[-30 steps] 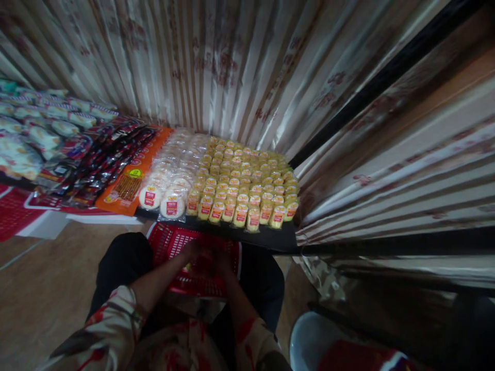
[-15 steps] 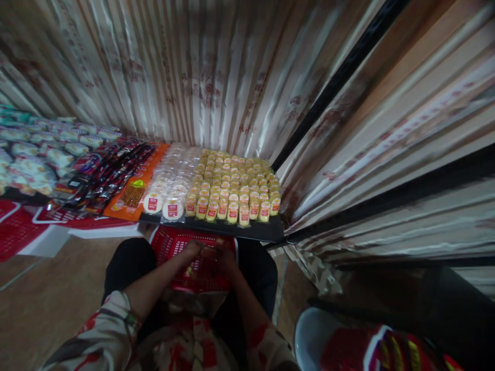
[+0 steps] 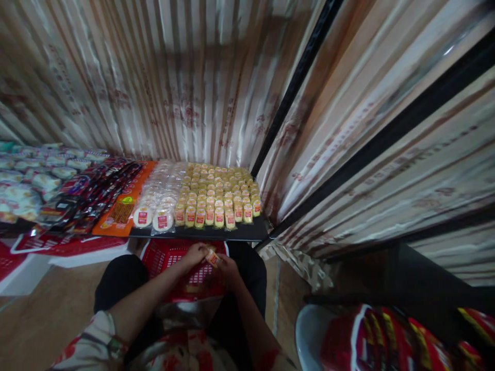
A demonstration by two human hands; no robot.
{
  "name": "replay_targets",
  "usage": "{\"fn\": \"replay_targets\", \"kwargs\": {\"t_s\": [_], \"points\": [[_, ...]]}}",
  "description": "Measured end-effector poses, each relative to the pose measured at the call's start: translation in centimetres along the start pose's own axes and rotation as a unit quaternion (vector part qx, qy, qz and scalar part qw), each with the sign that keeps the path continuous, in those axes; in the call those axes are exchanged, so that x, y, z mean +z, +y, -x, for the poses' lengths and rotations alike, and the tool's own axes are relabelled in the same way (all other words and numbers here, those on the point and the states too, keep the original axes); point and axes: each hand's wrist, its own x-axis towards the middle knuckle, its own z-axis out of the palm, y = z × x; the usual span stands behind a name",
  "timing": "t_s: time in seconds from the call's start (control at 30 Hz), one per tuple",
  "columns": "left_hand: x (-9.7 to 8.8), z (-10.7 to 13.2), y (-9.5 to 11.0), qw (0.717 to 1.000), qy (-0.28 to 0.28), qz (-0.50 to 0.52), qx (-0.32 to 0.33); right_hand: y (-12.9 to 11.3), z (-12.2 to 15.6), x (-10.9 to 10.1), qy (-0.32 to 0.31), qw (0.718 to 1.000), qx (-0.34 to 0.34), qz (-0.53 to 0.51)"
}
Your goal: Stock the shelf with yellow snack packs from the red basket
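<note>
My left hand [image 3: 194,253] and my right hand [image 3: 227,266] meet over a red plastic basket [image 3: 166,255] on my lap. Together they pinch a small yellow packet with a red label [image 3: 211,256], lifted just above the basket. Right in front, a dark shelf [image 3: 240,234] carries rows of several like yellow packets [image 3: 216,198], with round white packets [image 3: 158,206] to their left. Both hands have their fingers closed on the small packet.
Orange packs [image 3: 121,208], dark red packs [image 3: 83,193] and pale packs [image 3: 27,180] lie further left on the shelf. Striped curtains [image 3: 174,82] hang behind and to the right. A white bucket [image 3: 309,335] with a red printed bag [image 3: 382,340] stands at lower right.
The hands have come up out of the basket with a small yellow packet between them. The view has tilted up and shifted, so the shelf sits lower and further left.
</note>
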Motion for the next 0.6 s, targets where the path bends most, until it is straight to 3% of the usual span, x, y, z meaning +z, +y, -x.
{"fn": "replay_targets", "kwargs": {"t_s": [0.23,0.4,0.6], "points": [[1.3,1.5,2.5,0.997,-0.019,-0.022,0.068,-1.0,0.8,-1.8,-0.006,0.994,0.012,-0.105],[1.7,2.4,4.6,0.983,-0.017,-0.087,0.158,-1.5,1.0,-3.1,0.009,0.98,0.008,-0.197],[3.1,1.6,7.6,0.964,-0.013,-0.15,0.218,-2.5,0.6,-5.2,0.065,0.987,-0.044,-0.144]]}}
